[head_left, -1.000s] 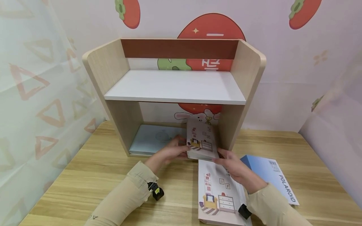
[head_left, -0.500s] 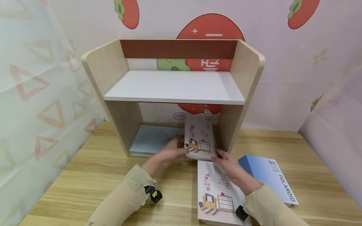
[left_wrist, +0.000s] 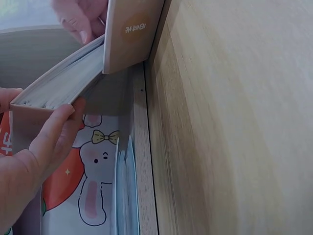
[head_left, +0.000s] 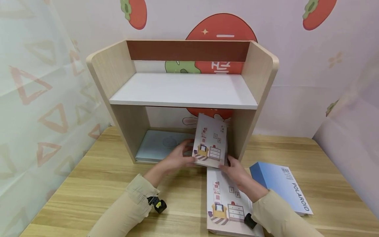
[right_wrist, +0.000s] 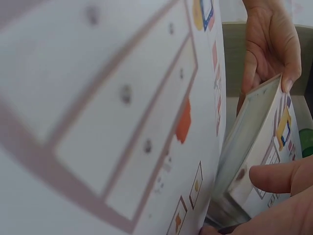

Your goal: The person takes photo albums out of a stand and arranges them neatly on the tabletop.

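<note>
A small photo album (head_left: 209,141) with a pale cover, printed with a yellow armchair and a chest of drawers, is tilted at the front of the lower compartment, far end raised. My left hand (head_left: 181,155) grips its left side, thumb at the near corner and fingers underneath, as the left wrist view shows. On the near right corner, my right hand (head_left: 237,171) pinches it between thumb and fingers. The page block (left_wrist: 61,81) faces the left wrist camera. Just below, a larger album (head_left: 228,204) with a matching cover lies on the table, partly hidden by the right forearm.
The wooden bookshelf (head_left: 257,75) has a white upper board (head_left: 183,89). A light blue album (head_left: 160,144) lies flat at the left of its lower compartment. Right of the hands, a blue album (head_left: 281,184) marked POLAROID lies on the wooden table (head_left: 88,184).
The small album's far end has risen and its cover now faces the head camera more. Both hands have shifted slightly left, still gripping it. The other albums stay put.
</note>
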`<control>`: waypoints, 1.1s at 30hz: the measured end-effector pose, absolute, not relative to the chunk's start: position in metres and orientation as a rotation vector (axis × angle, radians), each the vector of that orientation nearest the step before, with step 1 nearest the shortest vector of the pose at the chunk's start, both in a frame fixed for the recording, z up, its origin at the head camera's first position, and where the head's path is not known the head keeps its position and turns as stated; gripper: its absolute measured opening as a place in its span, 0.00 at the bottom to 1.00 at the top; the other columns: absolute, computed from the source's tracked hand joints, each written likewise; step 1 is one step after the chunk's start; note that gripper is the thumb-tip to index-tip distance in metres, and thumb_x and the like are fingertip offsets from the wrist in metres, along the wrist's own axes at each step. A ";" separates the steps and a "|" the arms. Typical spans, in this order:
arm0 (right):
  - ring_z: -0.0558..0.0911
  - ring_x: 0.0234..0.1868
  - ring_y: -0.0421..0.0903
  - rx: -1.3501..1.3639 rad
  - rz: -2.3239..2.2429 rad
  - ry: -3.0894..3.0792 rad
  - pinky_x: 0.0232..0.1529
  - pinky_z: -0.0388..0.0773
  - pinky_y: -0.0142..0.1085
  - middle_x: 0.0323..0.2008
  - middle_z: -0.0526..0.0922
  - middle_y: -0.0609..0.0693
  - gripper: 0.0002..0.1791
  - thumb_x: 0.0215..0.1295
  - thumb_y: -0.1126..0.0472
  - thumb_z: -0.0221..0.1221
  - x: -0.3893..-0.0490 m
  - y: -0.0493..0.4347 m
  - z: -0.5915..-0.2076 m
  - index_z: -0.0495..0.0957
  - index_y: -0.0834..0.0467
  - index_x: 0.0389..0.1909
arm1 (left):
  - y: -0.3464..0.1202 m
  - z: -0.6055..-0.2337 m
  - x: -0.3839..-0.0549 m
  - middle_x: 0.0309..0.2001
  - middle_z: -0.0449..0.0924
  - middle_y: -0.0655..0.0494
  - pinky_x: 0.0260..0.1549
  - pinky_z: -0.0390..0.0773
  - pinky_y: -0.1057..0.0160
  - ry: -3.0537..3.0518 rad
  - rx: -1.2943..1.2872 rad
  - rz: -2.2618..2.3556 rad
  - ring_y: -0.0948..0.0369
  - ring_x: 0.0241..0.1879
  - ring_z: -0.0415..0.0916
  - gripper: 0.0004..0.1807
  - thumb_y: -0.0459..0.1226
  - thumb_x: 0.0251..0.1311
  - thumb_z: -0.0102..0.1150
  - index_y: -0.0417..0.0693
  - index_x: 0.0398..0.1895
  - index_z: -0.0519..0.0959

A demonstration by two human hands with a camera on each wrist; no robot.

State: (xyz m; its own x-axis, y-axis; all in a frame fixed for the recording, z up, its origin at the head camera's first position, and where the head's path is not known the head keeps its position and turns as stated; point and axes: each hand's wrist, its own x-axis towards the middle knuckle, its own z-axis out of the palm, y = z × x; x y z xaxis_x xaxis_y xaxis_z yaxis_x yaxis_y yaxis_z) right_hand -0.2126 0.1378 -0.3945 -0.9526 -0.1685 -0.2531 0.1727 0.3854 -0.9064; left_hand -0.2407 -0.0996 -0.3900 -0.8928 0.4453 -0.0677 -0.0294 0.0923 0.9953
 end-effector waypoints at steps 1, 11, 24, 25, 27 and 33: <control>0.45 0.78 0.66 0.002 -1.581 2.356 0.76 0.44 0.58 0.77 0.40 0.70 0.39 0.74 0.65 0.50 -0.212 0.137 -0.394 0.39 0.72 0.76 | -0.101 -0.390 -0.240 0.72 0.58 0.33 0.51 0.83 0.53 2.027 0.416 1.856 0.47 0.57 0.76 0.44 0.27 0.62 0.57 0.45 0.78 0.47; 0.64 0.72 0.65 -0.069 -1.582 2.447 0.69 0.65 0.56 0.74 0.55 0.71 0.38 0.72 0.68 0.54 -0.211 0.136 -0.395 0.46 0.71 0.76 | -0.113 -0.385 -0.236 0.72 0.57 0.33 0.51 0.83 0.54 2.039 0.432 1.862 0.44 0.59 0.74 0.44 0.26 0.62 0.57 0.42 0.78 0.46; 0.79 0.58 0.58 -0.048 -1.499 2.600 0.58 0.79 0.47 0.63 0.72 0.68 0.38 0.65 0.66 0.63 -0.212 0.135 -0.391 0.58 0.68 0.73 | -0.125 -0.380 -0.230 0.74 0.55 0.34 0.53 0.82 0.53 2.017 0.431 1.864 0.44 0.61 0.73 0.46 0.27 0.62 0.58 0.44 0.78 0.44; 0.79 0.58 0.59 -0.040 -1.499 2.600 0.58 0.79 0.48 0.64 0.72 0.67 0.38 0.65 0.65 0.64 -0.211 0.135 -0.390 0.58 0.67 0.73 | -0.126 -0.380 -0.229 0.74 0.55 0.34 0.53 0.82 0.53 2.014 0.425 1.863 0.45 0.61 0.73 0.46 0.27 0.62 0.58 0.44 0.79 0.44; 0.79 0.58 0.59 -0.033 -1.503 2.595 0.58 0.79 0.47 0.64 0.72 0.67 0.39 0.64 0.65 0.65 -0.210 0.135 -0.389 0.58 0.66 0.73 | -0.127 -0.378 -0.227 0.74 0.55 0.34 0.53 0.82 0.52 2.014 0.420 1.860 0.45 0.61 0.74 0.46 0.27 0.62 0.59 0.44 0.79 0.44; 0.78 0.53 0.56 -0.015 -1.507 2.597 0.54 0.80 0.45 0.62 0.72 0.66 0.44 0.61 0.65 0.67 -0.207 0.135 -0.386 0.55 0.65 0.74 | -0.129 -0.378 -0.225 0.75 0.54 0.35 0.54 0.81 0.52 2.000 0.414 1.849 0.46 0.60 0.74 0.47 0.28 0.62 0.61 0.45 0.79 0.44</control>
State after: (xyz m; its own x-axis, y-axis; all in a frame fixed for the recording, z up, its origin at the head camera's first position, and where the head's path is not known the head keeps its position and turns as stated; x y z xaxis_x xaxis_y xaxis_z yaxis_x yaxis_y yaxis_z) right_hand -0.2075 0.1355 -0.3864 -0.9903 -0.0781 -0.1145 0.0607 0.4985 -0.8648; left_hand -0.2248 -0.1288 -0.3777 -0.8825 0.4636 -0.0795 -0.0430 0.0889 0.9951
